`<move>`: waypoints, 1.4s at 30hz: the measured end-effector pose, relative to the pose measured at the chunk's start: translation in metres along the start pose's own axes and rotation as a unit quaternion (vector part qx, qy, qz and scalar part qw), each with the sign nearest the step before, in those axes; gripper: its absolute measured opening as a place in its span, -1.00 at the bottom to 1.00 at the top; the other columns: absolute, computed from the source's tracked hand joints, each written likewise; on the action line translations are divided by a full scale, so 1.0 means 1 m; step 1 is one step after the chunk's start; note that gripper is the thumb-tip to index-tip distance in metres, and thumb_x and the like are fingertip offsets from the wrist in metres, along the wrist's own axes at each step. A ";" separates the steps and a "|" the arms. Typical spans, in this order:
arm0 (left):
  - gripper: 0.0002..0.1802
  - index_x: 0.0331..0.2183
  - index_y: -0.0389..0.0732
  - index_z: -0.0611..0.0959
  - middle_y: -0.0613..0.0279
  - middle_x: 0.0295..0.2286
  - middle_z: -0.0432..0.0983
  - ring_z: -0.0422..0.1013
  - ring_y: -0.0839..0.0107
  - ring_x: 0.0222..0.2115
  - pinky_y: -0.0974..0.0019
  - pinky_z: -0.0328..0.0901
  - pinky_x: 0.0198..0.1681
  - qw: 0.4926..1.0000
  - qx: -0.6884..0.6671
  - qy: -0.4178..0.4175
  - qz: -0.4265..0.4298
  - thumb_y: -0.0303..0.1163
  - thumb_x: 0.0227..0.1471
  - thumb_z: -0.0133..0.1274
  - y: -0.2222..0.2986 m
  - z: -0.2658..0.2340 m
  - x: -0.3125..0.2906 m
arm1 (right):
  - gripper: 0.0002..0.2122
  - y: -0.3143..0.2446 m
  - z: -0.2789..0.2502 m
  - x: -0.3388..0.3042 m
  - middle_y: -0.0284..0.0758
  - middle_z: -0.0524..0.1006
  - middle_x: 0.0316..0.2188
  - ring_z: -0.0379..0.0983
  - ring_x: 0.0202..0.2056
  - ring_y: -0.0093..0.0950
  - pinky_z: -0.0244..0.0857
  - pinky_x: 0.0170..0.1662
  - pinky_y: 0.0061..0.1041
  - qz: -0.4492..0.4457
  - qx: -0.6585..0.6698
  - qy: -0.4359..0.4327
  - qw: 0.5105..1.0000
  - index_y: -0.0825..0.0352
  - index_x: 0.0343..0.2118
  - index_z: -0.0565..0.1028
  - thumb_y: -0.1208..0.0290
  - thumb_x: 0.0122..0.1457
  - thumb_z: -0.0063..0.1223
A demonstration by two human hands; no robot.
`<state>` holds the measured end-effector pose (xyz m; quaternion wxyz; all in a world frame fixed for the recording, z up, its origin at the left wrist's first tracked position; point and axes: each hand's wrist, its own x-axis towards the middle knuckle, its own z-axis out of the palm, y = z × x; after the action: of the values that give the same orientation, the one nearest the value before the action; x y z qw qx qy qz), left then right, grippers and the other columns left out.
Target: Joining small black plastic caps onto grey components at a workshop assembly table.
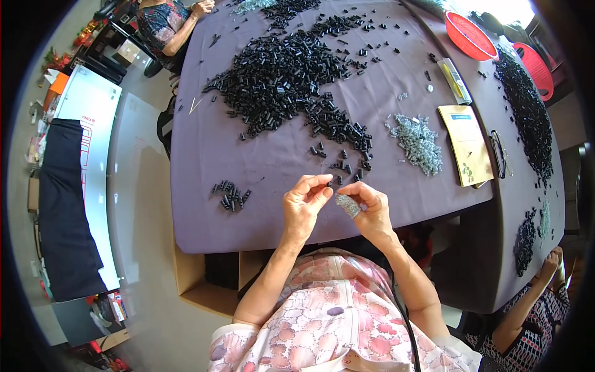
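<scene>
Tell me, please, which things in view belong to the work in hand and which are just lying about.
Likely belonging:
black piece at the left hand
glittery grey thing at the right hand (worn or held, unclear)
large black heap
small black pile
pale, glassy pile

Probably just lying about:
yellow notebook
eyeglasses
dark cloth at far left

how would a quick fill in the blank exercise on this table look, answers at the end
The piece pinched in the left hand is coloured ____.
The glasses lie to the ____ of the notebook.
The basket beyond the notebook is coloured ____.

Missing words: black; right; red.
</scene>
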<state>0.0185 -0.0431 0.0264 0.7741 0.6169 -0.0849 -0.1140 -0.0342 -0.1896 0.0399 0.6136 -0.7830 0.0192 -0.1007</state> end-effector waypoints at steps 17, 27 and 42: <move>-0.77 -0.38 -0.27 0.59 0.19 -0.43 0.47 0.46 0.32 -0.49 0.36 0.34 -0.44 0.909 0.355 -0.031 0.216 -0.70 -0.20 0.14 0.010 0.002 -0.018 | -0.75 -0.002 -0.013 0.001 -0.21 0.46 -0.48 0.44 -0.42 -0.20 0.34 -0.35 -0.34 -0.140 -0.189 -0.055 0.970 0.34 -0.34 0.47 0.72 -0.14 -0.05; -0.81 -0.38 -0.27 0.56 0.20 -0.41 0.44 0.43 0.35 -0.44 0.38 0.33 -0.39 0.947 0.240 -0.101 0.189 -0.68 -0.14 0.10 0.013 0.004 -0.022 | -0.87 0.002 -0.029 0.009 -0.39 0.49 -0.54 0.41 -0.57 -0.67 0.25 -0.61 -0.70 0.272 0.265 -0.202 0.903 0.36 -0.36 0.39 0.60 0.00 0.07; -0.85 -0.32 -0.30 0.54 0.25 -0.48 0.51 0.46 0.51 -0.49 0.46 0.39 -0.41 0.987 0.133 -0.060 0.073 -0.68 -0.01 0.03 -0.010 -0.019 -0.020 | -0.89 -0.004 -0.002 0.018 -0.40 0.53 -0.50 0.35 -0.55 -0.70 0.22 -0.53 -0.70 0.257 0.155 -0.202 0.932 0.36 -0.34 0.43 0.49 0.09 0.09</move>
<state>0.0036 -0.0218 0.0129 0.6850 0.6986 -0.1900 -0.0820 -0.0177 -0.1936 0.0464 0.7233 -0.6502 0.0795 0.2185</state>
